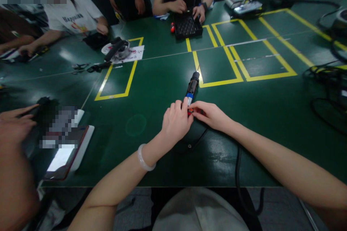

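- The left hand (pixel 175 121) grasps the dark tool (pixel 192 85) by its near end, from the left.
- The right hand (pixel 213 114) pinches that same end, from the right.
- Over the table (pixel 162 75), the tool slants far and slightly right, tip beside yellow tape (pixel 221 83).

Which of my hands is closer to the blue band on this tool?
Left. Your left hand holds the tool just below the blue band; your right hand is farther down, its fingers at the red part.
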A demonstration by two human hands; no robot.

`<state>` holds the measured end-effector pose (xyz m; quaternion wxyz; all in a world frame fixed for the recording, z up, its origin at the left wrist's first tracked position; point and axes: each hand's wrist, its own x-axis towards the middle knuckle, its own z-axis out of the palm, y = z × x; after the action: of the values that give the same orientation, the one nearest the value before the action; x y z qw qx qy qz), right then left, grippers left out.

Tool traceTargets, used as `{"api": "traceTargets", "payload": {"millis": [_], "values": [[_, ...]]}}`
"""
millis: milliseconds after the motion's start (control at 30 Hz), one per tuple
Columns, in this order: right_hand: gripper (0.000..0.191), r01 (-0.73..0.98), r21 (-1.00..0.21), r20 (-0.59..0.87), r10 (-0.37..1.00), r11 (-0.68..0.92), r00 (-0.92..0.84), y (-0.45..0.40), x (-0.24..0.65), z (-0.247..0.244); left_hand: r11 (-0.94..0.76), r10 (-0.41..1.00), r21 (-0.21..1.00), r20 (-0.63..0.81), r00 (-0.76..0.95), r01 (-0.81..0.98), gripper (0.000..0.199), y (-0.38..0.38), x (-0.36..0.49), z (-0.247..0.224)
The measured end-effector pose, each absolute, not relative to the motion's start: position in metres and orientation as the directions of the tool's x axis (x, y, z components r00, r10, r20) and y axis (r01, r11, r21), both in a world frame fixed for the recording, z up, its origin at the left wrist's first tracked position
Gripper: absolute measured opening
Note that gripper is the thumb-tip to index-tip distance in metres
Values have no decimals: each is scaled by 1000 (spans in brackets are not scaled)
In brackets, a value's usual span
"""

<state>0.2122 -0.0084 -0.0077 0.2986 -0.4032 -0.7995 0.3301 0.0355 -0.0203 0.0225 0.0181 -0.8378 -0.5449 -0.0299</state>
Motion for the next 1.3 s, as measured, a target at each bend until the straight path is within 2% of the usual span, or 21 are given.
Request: {"api": "traceTargets", "payload": {"millis": [133, 267, 400, 500, 633, 767, 1000, 1300], "values": [[17, 429, -791, 206, 850, 436, -485, -7, 212, -7, -423, 905, 60, 76, 418, 904, 57, -22, 34, 21], [8, 356, -881, 128, 881, 312, -455, -9, 211, -4, -453, 891, 140, 39, 453, 880, 67, -21, 24, 19], [17, 152, -988, -66, 908, -2, -415, -8, 212, -2, -458, 884, 216, 12, 467, 862, 74, -20, 17, 17], [22, 1, -959, -255, 865, -282, -433, -6, 215, -2, -454, 885, 238, 9, 465, 859, 77, -20, 16, 17], [23, -80, -903, -344, 823, -422, -452, -4, 217, 0, -452, 886, 260, 17, 464, 853, 76, -21, 17, 17], [23, -65, -930, -291, 832, -362, -473, -6, 218, 0, -441, 891, 259, 9, 455, 859, 76, -21, 18, 16], [25, -19, -996, -55, 795, -84, -604, -5, 224, -7, -439, 891, 253, 0, 454, 862, 76, -22, 18, 16], [10, 198, -970, -19, 775, 138, -631, -7, 229, -3, -444, 891, 238, 20, 453, 864, 77, -23, 18, 14]]}}
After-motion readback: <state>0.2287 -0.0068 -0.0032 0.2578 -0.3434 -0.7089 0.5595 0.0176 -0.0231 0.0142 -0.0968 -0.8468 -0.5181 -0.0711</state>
